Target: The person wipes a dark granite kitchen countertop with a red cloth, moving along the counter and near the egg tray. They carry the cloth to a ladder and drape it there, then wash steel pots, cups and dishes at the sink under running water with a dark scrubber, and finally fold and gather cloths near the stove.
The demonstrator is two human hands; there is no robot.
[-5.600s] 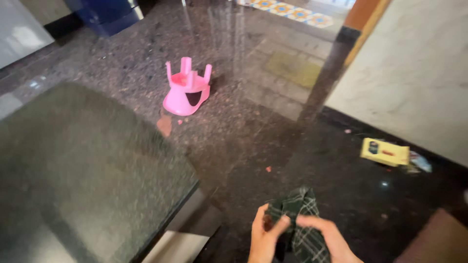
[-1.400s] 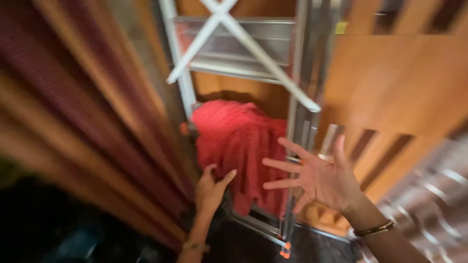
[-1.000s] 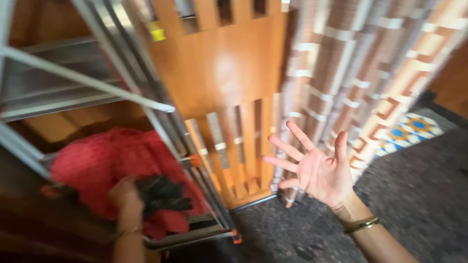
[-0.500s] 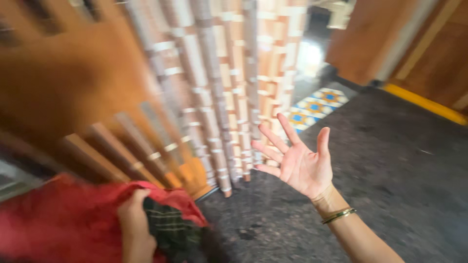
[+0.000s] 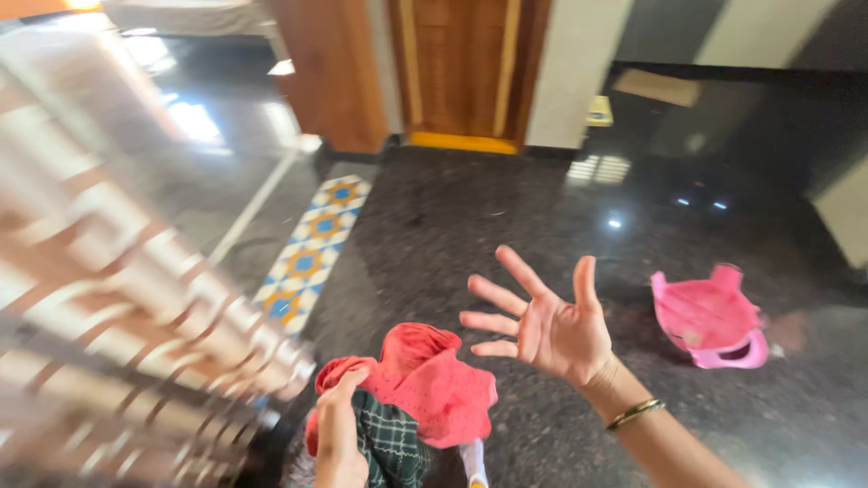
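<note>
My left hand (image 5: 337, 438) is at the bottom of the view, gripping a bundle of clothes: a red garment (image 5: 425, 375) and a dark green checked cloth (image 5: 393, 445). My right hand (image 5: 547, 321) is raised above the floor to the right of the bundle, palm up, fingers spread wide, holding nothing. A gold bangle (image 5: 633, 414) sits on that wrist.
A pink plastic stool (image 5: 710, 318) lies overturned on the dark polished granite floor (image 5: 506, 208) at the right. A strip of patterned tiles (image 5: 312, 248) runs up the left. A blurred curtain (image 5: 117, 298) fills the left side. A wooden door (image 5: 461, 68) stands at the back.
The view has swung from the drying rack and curtain round to the open room. My left hand has pulled the red garment away together with the checked cloth. My right hand stays spread.
</note>
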